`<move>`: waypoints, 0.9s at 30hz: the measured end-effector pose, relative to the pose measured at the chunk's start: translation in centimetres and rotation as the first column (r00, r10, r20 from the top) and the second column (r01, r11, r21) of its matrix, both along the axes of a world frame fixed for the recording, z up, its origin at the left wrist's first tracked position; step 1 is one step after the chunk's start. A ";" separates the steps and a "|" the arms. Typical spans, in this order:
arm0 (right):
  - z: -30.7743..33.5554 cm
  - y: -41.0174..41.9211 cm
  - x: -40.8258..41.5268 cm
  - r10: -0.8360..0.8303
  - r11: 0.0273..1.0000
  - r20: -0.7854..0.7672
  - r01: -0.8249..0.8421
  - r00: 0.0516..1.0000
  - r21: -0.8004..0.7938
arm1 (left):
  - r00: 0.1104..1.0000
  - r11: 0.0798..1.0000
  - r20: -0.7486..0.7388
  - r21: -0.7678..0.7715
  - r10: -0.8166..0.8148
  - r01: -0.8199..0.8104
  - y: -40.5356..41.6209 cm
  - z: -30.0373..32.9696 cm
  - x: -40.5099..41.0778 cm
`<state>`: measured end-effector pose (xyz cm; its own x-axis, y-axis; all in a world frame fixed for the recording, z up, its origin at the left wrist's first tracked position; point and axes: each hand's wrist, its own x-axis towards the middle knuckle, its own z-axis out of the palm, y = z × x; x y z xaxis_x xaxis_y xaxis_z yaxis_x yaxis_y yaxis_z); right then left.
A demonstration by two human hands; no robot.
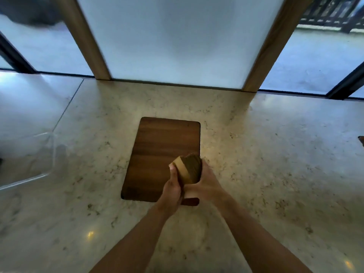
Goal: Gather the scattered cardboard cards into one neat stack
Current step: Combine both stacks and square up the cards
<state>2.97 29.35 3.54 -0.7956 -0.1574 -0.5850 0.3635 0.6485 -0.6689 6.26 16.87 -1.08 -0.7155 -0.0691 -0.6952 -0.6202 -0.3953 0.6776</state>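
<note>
Both hands' grip closed on card stack [188, 169], left hand [172, 191], right hand [206, 187], stack's lower end hidden

No readable text, label, brand, number or sign anywhere in view.
</note>
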 end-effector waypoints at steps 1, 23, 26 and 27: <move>0.1 -0.2 -1.0 0.074 0.994 -0.082 -0.067 0.994 0.089 | 0.997 0.998 -0.075 -0.061 -0.035 0.030 -0.8 0.6 -0.5; -6.5 -8.0 -8.3 0.740 0.660 -0.381 -0.490 0.554 0.569 | 0.768 0.977 -0.605 -0.161 -0.208 0.138 -14.1 -5.8 -5.3; -6.6 -7.7 -9.0 0.763 0.634 -0.350 -0.527 0.543 0.566 | 0.802 0.979 -0.577 0.013 -0.158 0.202 -14.8 -6.1 -5.7; -6.5 -7.7 -9.0 0.769 0.629 -0.354 -0.530 0.533 0.568 | 0.799 0.979 -0.576 -0.006 -0.170 0.204 -14.7 -6.1 -5.7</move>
<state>-6.03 21.68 -2.99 -0.7263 -0.6432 -0.2426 -0.5911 0.7645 -0.2571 0.57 2.14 -7.15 -0.9790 0.1321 -0.1553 -0.1932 -0.3575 0.9137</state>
